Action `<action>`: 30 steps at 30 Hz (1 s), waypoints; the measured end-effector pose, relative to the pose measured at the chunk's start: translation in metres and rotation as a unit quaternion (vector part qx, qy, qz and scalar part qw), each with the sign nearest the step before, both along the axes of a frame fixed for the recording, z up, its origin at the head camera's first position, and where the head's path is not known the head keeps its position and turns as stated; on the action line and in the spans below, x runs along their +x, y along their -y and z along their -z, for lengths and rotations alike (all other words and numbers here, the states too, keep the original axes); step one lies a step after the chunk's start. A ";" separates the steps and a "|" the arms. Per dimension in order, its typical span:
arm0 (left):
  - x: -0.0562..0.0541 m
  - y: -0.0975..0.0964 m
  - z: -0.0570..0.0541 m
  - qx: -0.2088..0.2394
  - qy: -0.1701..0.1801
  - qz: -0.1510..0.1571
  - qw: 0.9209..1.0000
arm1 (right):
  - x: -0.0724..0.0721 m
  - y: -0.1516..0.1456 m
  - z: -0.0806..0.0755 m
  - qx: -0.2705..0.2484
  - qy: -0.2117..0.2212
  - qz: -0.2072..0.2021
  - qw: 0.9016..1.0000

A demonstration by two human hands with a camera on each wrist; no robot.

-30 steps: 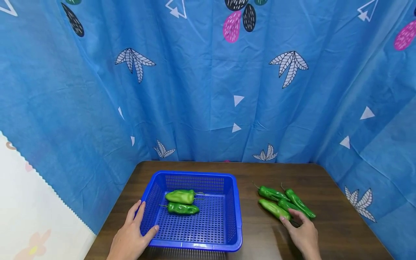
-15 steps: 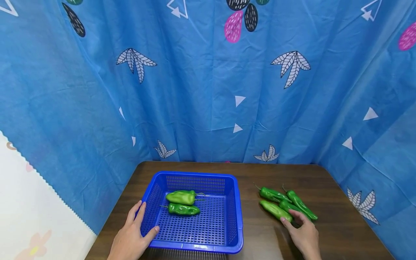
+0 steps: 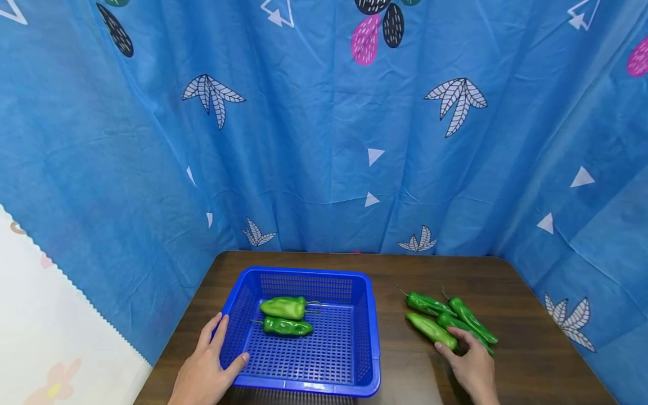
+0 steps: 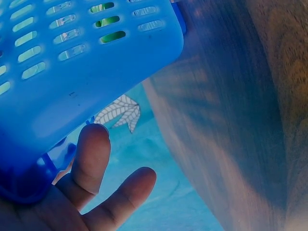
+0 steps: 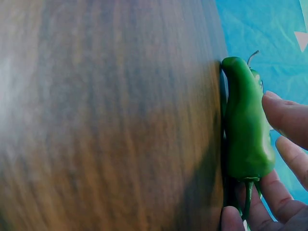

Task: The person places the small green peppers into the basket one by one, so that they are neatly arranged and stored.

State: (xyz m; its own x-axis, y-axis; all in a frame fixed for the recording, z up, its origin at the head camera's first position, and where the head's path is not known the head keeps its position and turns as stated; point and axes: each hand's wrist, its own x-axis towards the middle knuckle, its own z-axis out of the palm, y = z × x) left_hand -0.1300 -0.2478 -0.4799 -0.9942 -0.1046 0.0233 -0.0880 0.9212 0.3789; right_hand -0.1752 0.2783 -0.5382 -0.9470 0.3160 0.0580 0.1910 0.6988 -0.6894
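Observation:
My left hand [image 3: 205,360] rests at the near left corner of a blue plastic basket [image 3: 304,386], its thumb over the rim and its fingers along the outside wall. Inside lie a light green pepper [image 3: 282,307] and a darker green pepper [image 3: 287,327]. My right hand [image 3: 473,363] is at the stem end of another light green pepper [image 3: 430,331] on the table. In the right wrist view the thumb [image 5: 232,219] sits beside this pepper's stem, with the fingers spread around the other side. Behind it lie a few dark green peppers [image 3: 467,318], one partly covered by the hand.
The dark wooden table [image 3: 400,365] carries the basket on the left and the loose peppers on the right. A blue patterned curtain [image 3: 304,169] hangs behind and at both sides. Cream cloth [image 3: 61,337] shows at the far left.
The head view has shifted slightly, so the table's contents appear a little further right. My right hand sits slightly closer over the light green pepper's stem end. The left hand stays at the basket.

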 end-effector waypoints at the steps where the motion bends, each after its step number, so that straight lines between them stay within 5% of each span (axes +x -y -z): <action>1: 0.000 0.000 0.000 0.000 0.000 0.000 1.000 | 0.000 0.000 0.000 -0.003 0.009 -0.004 1.000; 30: -0.001 0.001 -0.001 0.002 0.005 -0.001 1.000 | -0.003 -0.001 0.002 0.036 0.034 -0.039 0.998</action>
State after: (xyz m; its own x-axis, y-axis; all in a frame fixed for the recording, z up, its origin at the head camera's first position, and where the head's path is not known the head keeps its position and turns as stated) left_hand -0.1312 -0.2487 -0.4786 -0.9943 -0.1059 0.0132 -0.0928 0.9193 0.3825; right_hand -0.1781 0.2791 -0.5397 -0.9709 0.2390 0.0121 0.1793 0.7603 -0.6243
